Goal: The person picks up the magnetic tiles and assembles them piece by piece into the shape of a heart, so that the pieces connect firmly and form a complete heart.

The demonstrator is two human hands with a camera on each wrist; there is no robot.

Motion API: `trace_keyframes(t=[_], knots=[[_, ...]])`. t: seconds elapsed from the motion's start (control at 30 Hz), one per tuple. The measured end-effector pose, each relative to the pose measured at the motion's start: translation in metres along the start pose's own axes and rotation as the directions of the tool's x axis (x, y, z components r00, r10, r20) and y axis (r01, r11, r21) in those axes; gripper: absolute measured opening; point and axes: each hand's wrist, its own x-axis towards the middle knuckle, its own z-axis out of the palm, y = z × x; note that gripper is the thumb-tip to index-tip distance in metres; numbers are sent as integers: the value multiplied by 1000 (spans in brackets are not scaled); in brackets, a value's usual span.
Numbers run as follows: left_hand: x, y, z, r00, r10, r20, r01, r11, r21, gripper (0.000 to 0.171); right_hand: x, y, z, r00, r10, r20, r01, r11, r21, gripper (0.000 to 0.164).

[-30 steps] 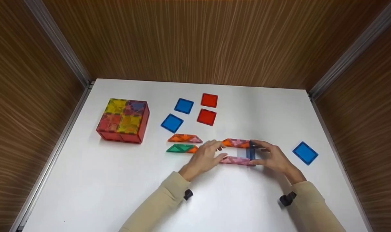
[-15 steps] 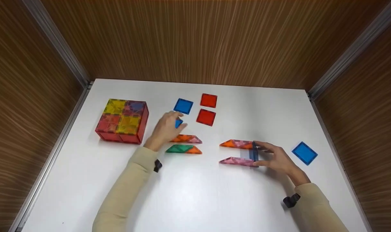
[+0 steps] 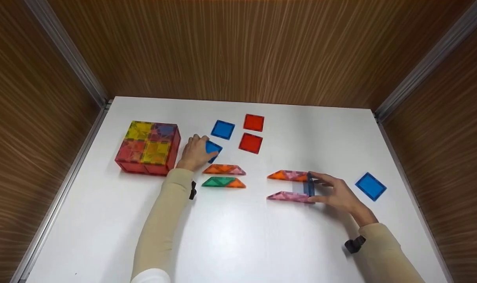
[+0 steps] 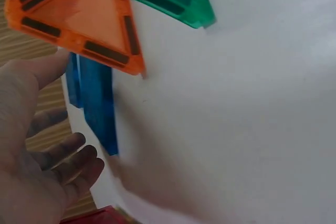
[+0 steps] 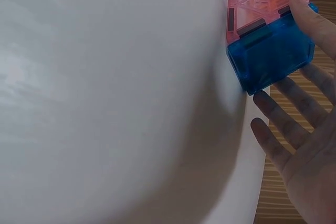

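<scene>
My left hand reaches over a blue square magnetic tile on the white table, partly covering it. In the left wrist view its thumb overlaps the blue pieces, and the other fingers are loosely bent to one side. My right hand pinches an upright blue magnetic tile between thumb and fingers at its two ends. That tile joins the right ends of two standing strips: an orange-and-pink strip at the back and a pink strip in front.
Left of these stand an orange-and-pink strip and a green-and-orange strip. Behind lie another blue tile and two red tiles. A multicoloured tile box stands left; one blue tile lies far right.
My left hand has left the right-hand strips and moved left and back to a blue tile. My right hand has shifted slightly right with the upright blue tile and its strips.
</scene>
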Motion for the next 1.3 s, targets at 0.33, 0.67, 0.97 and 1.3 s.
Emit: trace_keyframes(t=[0.33, 0.67, 0.97, 1.3], knots=[[8, -1, 8, 1000, 13, 29, -15, 997, 72, 79, -1, -1, 0, 1000, 18, -5, -18, 1000, 0, 88], [4, 3, -1, 997, 4, -79, -11, 997, -80, 72, 0, -1, 1, 1000, 6, -1, -6, 1000, -3, 88], [-8, 47, -19, 985, 114, -127, -140, 965, -220, 74, -1, -1, -2, 1000, 3, -2, -3, 1000, -3, 87], [-42, 96, 0, 942, 333, -25, -327, 902, -283, 78, -1, -1, -2, 1000, 9, 1, -9, 1000, -6, 87]])
